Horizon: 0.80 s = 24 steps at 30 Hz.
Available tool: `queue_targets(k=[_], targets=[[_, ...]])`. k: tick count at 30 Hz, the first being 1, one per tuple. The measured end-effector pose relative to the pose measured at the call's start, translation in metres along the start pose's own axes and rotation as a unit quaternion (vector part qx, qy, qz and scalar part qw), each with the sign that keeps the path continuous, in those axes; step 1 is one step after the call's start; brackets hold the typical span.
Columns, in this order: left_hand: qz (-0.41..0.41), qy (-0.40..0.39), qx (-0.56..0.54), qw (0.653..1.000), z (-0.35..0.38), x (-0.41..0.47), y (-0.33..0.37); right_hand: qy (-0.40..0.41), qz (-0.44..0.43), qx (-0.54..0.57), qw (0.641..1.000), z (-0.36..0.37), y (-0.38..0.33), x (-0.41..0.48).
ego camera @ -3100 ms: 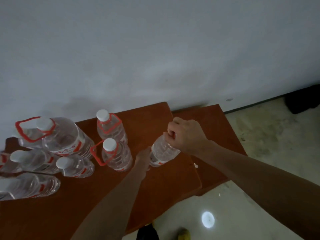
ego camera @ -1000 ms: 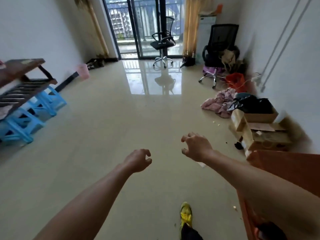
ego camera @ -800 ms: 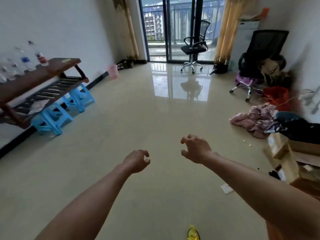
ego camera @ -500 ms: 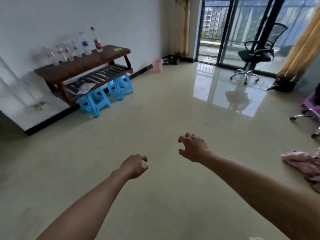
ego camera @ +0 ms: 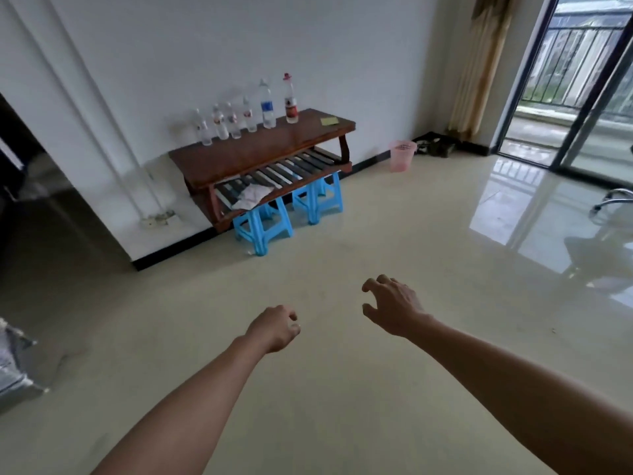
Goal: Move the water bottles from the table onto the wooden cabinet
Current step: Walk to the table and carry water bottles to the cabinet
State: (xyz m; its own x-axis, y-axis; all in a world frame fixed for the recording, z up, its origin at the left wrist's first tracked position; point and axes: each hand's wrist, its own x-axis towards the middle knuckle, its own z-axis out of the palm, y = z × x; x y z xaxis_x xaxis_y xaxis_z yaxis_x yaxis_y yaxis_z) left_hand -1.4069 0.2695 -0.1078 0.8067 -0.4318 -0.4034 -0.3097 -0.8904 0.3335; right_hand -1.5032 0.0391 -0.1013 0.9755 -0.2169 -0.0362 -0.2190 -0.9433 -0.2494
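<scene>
While the water bottles (ego camera: 267,106) stand upright in a row at the back of the dark wooden desk (ego camera: 260,150) by the white wall, both hands hover over the floor (ego camera: 342,399), well apart from them. Left hand (ego camera: 274,328) fingers loosely curled, empty. Right hand (ego camera: 392,308) fingers spread and bent, empty. Blue stools (ego camera: 262,228) under the desk, pink bin (ego camera: 401,156) near it.

Bottle labels (ego camera: 267,106) illegibly small.

text read: none | bottles (ego camera: 267,106), well ahead of the left hand (ego camera: 274,329): red and blue labels are seen, lettering too small to be read
</scene>
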Motion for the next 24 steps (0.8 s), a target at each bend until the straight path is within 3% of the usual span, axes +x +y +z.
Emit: queue_targets(k=[7,15,24], targets=[[-0.013,-0.009,-0.013,1.0,-0.069,0.135,-0.01,0.002,-0.025,0.0,1.0,-0.011,0.0,0.159],[-0.044,0.021,-0.027,0.998,-0.156,0.332,-0.023,0.014,-0.059,-0.009,0.998,-0.012,0.025,0.4],[-0.098,0.036,-0.067,0.992,-0.253,0.496,-0.055,0.004,-0.116,-0.012,0.993,-0.036,0.005,0.634]])
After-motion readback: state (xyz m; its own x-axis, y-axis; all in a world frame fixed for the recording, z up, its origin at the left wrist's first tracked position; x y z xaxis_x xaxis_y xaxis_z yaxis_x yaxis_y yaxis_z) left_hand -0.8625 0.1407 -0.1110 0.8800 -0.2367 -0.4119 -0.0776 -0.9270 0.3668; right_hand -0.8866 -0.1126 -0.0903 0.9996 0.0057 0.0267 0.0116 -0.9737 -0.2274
